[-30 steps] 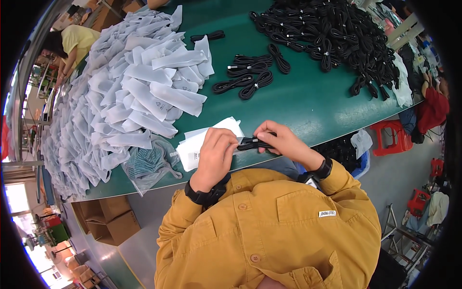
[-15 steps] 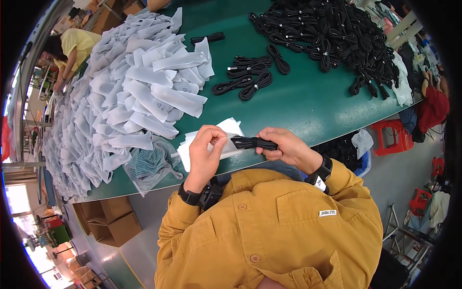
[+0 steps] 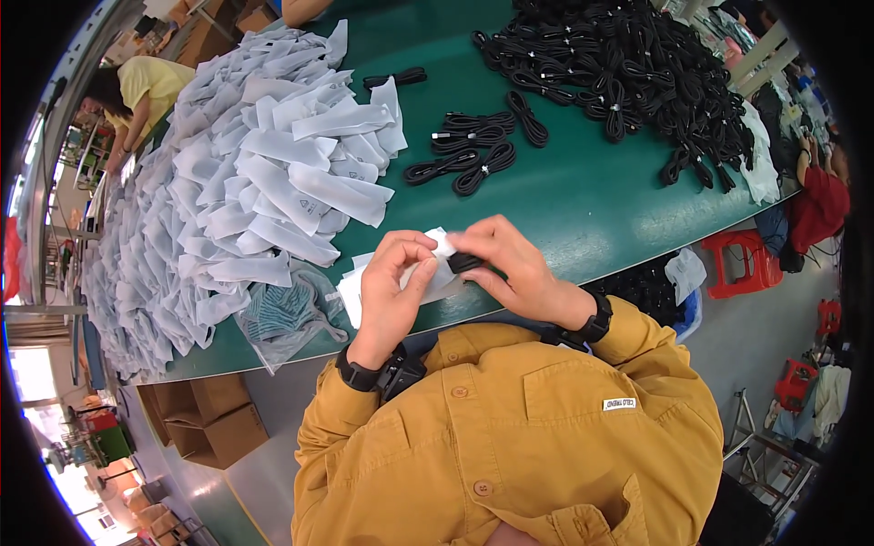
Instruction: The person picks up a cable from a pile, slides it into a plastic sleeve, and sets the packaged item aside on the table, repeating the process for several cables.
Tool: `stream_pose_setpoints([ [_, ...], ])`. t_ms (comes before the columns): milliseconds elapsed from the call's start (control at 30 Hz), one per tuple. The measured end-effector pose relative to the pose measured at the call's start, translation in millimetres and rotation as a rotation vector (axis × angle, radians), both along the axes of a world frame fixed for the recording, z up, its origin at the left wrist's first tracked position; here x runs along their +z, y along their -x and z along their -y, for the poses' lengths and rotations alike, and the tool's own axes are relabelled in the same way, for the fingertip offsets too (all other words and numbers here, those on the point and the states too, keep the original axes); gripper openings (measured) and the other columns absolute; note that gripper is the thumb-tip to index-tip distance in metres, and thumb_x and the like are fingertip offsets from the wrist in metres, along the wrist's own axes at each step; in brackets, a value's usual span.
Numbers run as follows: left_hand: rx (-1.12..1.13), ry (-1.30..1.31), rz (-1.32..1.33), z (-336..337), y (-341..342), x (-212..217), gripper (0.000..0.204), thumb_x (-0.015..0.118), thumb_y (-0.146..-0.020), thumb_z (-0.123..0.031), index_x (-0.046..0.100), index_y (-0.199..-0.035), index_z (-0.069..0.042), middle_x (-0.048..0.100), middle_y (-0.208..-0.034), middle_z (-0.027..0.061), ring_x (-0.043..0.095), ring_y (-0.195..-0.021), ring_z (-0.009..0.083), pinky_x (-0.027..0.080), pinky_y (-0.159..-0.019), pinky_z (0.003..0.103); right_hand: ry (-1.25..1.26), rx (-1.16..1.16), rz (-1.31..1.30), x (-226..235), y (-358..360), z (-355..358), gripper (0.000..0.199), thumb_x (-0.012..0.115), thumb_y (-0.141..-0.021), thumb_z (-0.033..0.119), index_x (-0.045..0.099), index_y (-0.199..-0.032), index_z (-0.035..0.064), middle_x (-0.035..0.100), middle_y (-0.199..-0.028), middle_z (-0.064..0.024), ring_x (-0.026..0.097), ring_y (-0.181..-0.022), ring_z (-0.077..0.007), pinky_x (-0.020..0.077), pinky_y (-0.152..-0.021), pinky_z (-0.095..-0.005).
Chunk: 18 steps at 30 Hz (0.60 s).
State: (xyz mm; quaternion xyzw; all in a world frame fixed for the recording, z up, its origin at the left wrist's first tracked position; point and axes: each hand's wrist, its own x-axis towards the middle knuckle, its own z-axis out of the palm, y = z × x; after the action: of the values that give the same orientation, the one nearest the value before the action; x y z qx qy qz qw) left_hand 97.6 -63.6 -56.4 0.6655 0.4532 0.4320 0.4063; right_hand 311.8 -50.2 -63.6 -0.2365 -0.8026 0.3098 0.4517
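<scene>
My left hand [image 3: 391, 293] pinches the mouth of a thin white pouch [image 3: 442, 278] between thumb and fingers. From the right, my right hand [image 3: 517, 275] grips a coiled black cable [image 3: 465, 262], whose front end sits inside the pouch. Only the cable's back end shows; the rest is covered by the pouch and my fingers. Under my left hand lies a small stack of flat white pouches [image 3: 350, 300] near the table edge.
A big heap of filled white pouches [image 3: 264, 164] covers the table's left. Several loose coiled cables [image 3: 482, 168] lie ahead, with a large cable pile [image 3: 628, 64] far right. A clear bag with teal striped contents [image 3: 287, 309] sits by the front edge of the green table [image 3: 583, 214].
The coiled cable has moved left, partly into the pouch. My right hand has followed it, its fingers now up by the pouch mouth, close to my left hand.
</scene>
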Motion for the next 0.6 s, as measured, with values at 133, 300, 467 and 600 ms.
stream_pose_setpoints([
  [133, -0.018, 0.132, 0.298, -11, 1, 11, 0.01, 0.06, -0.097, -0.011, 0.059, -0.096, -0.001, 0.059, -0.117, 0.0075, 0.059, -0.103, 0.0154, 0.048, -0.088, 0.029, 0.154, -0.088, -0.165, 10, 10, -4, 0.033, 0.071, -0.078, -0.008, 0.064, -0.109, 0.003, 0.051, -0.116, -0.0155, 0.057, -0.095, -0.0213, 0.0522, -0.078, -0.0312],
  [300, -0.045, 0.388, 0.583, -25, 8, 17, 0.014, 0.058, -0.099, -0.016, 0.061, -0.102, -0.002, 0.061, -0.118, 0.0078, 0.06, -0.103, 0.0149, 0.049, -0.089, 0.03, 0.001, -0.076, -0.123, 21, 16, -16, 0.034, 0.07, -0.079, -0.006, 0.064, -0.111, 0.0051, 0.052, -0.115, -0.0147, 0.058, -0.088, -0.0188, 0.0509, -0.074, -0.0294],
  [467, 0.372, 0.017, 0.534, -64, 61, 42, 0.022, 0.06, -0.098, -0.017, 0.062, -0.113, -0.001, 0.065, -0.113, 0.0065, 0.061, -0.095, 0.013, 0.049, -0.086, 0.028, -0.147, -0.256, -0.103, 45, 1, -47, 0.029, 0.065, -0.085, -0.003, 0.063, -0.112, 0.0039, 0.053, -0.111, -0.0143, 0.058, -0.081, -0.0205, 0.0509, -0.071, -0.0309],
  [600, 0.559, -0.344, -0.013, -58, 68, 43, 0.023, 0.064, -0.094, -0.014, 0.063, -0.113, -0.001, 0.066, -0.109, 0.006, 0.062, -0.093, 0.0141, 0.05, -0.082, 0.029, 0.019, -0.432, 0.386, 12, -25, -78, 0.026, 0.06, -0.088, -0.003, 0.062, -0.113, 0.003, 0.053, -0.105, -0.0154, 0.058, -0.08, -0.0259, 0.051, -0.071, -0.0342],
])
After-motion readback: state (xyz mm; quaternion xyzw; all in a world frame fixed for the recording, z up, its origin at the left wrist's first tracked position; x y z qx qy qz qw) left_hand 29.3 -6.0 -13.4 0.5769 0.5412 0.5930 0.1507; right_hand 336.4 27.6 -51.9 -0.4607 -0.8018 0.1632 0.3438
